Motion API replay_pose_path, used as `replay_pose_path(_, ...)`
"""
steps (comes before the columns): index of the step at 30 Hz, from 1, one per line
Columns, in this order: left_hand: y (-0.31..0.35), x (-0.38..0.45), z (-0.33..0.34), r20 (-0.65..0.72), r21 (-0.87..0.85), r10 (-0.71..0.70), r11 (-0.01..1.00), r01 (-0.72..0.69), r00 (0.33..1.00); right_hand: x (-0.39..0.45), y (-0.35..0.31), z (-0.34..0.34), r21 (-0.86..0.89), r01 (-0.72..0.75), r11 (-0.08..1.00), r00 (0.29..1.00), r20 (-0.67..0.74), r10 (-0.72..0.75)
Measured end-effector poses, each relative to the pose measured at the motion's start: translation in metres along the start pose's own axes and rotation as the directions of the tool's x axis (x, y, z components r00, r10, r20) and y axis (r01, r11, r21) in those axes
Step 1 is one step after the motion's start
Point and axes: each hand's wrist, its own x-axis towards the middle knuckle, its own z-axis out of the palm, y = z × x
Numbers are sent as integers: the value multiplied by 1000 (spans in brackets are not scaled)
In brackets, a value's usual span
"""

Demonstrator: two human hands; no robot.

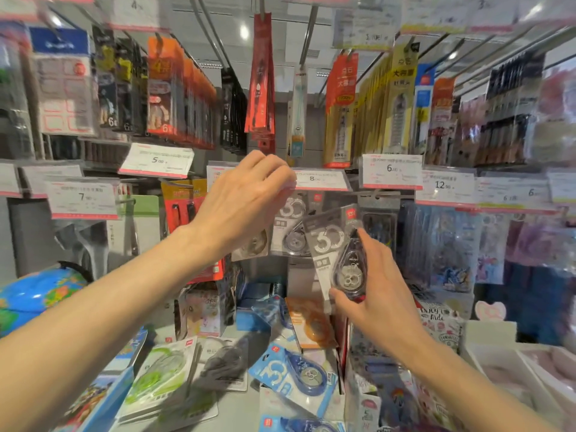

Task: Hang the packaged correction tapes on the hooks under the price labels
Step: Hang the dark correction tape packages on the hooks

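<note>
The right hand pinches a grey packaged correction tape between thumb and fingers at the lower part of the pack, holding it tilted in front of the display. The pack's top edge sits just below the 8.00 price label, partly overlapping another grey correction tape pack already hanging beneath that label. The left hand is raised to the left end of the same label, fingers curled forward; the fingertips are hidden, so whether they grip anything cannot be told. The hook itself is not discernible. On the shelf surface below lie further packs: a blue correction tape, a green one, a grey one and an orange one. A globe stands at the left edge.
</note>
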Motion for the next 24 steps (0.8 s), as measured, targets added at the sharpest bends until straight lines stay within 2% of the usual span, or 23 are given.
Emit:
replay_pose_path(9, -3, 3, -4, -38, -71, -37, 997, 34, 999, 29, -19, 5, 23, 35, 999, 999, -27, -34)
replay_pose_path(24, -6, 2, -2, -46, -128, -31, 991, 25, 998, 57, -34, 19, 4, -52, 999, 999, 4, 52)
